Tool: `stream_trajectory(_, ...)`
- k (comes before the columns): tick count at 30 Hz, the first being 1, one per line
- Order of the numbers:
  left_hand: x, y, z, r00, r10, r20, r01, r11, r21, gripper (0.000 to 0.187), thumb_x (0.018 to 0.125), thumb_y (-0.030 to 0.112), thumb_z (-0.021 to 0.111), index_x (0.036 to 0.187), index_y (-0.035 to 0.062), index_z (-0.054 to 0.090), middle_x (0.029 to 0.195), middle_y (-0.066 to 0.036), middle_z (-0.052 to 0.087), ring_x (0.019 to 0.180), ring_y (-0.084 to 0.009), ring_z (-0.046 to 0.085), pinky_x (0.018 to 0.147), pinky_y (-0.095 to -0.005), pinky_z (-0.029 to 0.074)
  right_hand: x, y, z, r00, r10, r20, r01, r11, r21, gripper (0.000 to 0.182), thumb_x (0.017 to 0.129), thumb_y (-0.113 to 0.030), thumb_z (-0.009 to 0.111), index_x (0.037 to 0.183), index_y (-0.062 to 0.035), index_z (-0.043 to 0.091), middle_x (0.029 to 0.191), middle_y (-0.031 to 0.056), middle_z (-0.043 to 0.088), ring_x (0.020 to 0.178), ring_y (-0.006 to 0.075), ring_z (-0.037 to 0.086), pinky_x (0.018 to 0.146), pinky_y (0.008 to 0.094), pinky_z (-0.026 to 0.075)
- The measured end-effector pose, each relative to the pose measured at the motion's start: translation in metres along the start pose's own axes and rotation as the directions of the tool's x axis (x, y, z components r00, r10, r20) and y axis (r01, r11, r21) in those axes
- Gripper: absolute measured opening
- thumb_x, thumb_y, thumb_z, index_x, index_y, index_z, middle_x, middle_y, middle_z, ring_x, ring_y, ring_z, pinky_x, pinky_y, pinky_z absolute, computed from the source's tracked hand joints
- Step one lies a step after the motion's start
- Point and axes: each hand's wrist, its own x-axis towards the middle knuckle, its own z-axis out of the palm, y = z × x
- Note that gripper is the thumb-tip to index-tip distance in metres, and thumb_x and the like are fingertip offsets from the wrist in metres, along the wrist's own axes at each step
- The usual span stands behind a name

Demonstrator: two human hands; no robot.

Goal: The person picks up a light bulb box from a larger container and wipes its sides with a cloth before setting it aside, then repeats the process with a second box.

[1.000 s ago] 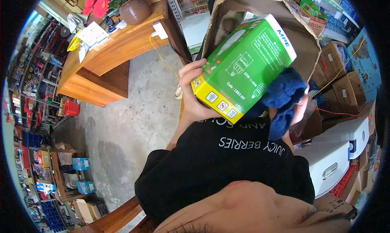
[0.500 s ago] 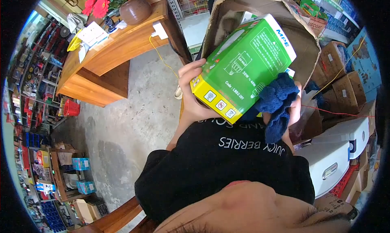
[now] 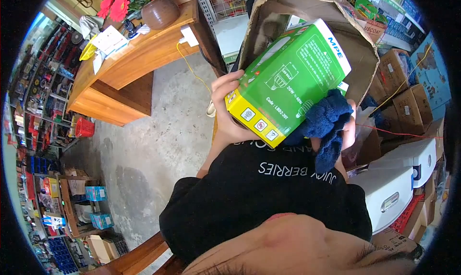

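A green, white and yellow light bulb box (image 3: 293,80), printed MPE and "LED BULB", is tilted in front of my chest. My left hand (image 3: 226,102) grips its lower left edge, fingers curled over the side. Bunched in my right hand (image 3: 349,126) is a dark blue cloth (image 3: 327,116), which lies against the box's lower right corner. Part of the right hand is hidden by the cloth. Behind the bulb box stands an open cardboard carton (image 3: 357,44) with worn edges; another green and white box (image 3: 295,20) shows inside it.
A wooden desk (image 3: 122,78) with a brown flower pot (image 3: 161,13) stands at the upper left. White containers (image 3: 384,193) and cardboard boxes (image 3: 410,107) crowd the right side. Packed shelves (image 3: 43,92) line the far left. A red cord (image 3: 398,132) runs at right.
The blue cloth and my right hand have shifted slightly down along the box's right edge. The bulb box has tipped a little; my left hand keeps its hold.
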Motion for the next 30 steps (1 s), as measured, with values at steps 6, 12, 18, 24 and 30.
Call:
stream_trajectory(6,0.002,0.001,0.000,1.000,0.005,0.008,-0.005,1.000,0.000,0.105,0.043,0.028,0.092,0.126,0.0085,0.031,0.124,-0.021,0.038,0.114,-0.0290,0.043,0.093,-0.0396,0.036,0.007,0.012,0.015,0.968,-0.084,-0.235,0.095,0.995,0.035,0.029,0.079,-0.021,0.050,0.100,-0.0006,0.050,0.086,0.0121,0.056,0.074,0.0272,0.058,0.068,0.0365,0.050)
stream_trajectory(12,0.001,0.000,0.000,1.000,0.017,0.009,-0.017,1.000,0.000,0.105,0.043,0.026,0.092,0.126,0.0083,0.031,0.124,-0.021,0.038,0.114,-0.0289,0.043,0.093,-0.0395,0.037,0.011,0.003,0.016,0.954,-0.059,-0.293,0.084,0.994,0.072,0.034,0.080,-0.023,0.049,0.105,0.0003,0.049,0.089,0.0142,0.058,0.077,0.0285,0.059,0.069,0.0381,0.051)
stream_trajectory(18,0.000,-0.001,0.000,1.000,0.002,-0.005,-0.002,1.000,-0.006,0.106,0.042,0.026,0.092,0.126,0.0088,0.031,0.124,-0.021,0.038,0.113,-0.0296,0.044,0.093,-0.0400,0.037,0.003,0.002,0.001,0.998,-0.036,-0.052,0.032,0.996,-0.078,0.035,0.081,-0.024,0.049,0.106,-0.0002,0.049,0.090,0.0151,0.058,0.078,0.0295,0.059,0.068,0.0403,0.051)
stream_trajectory(24,0.002,0.002,0.000,1.000,-0.003,0.006,0.003,0.999,0.034,0.106,0.042,0.026,0.092,0.127,0.0090,0.031,0.124,-0.021,0.038,0.114,-0.0301,0.043,0.093,-0.0403,0.037,0.000,0.008,-0.001,0.998,-0.046,-0.044,0.040,0.990,-0.134,0.034,0.081,-0.025,0.049,0.105,-0.0004,0.049,0.090,0.0156,0.057,0.079,0.0301,0.059,0.068,0.0421,0.051)
stream_trajectory(30,-0.001,0.000,0.003,1.000,-0.006,-0.020,0.006,1.000,-0.012,0.105,0.043,0.027,0.092,0.126,0.0091,0.031,0.123,-0.021,0.038,0.114,-0.0301,0.043,0.093,-0.0403,0.038,0.003,0.004,0.001,0.997,-0.050,-0.061,0.043,0.992,-0.118,0.033,0.081,-0.024,0.049,0.103,0.0000,0.048,0.087,0.0152,0.056,0.075,0.0298,0.058,0.066,0.0411,0.051)
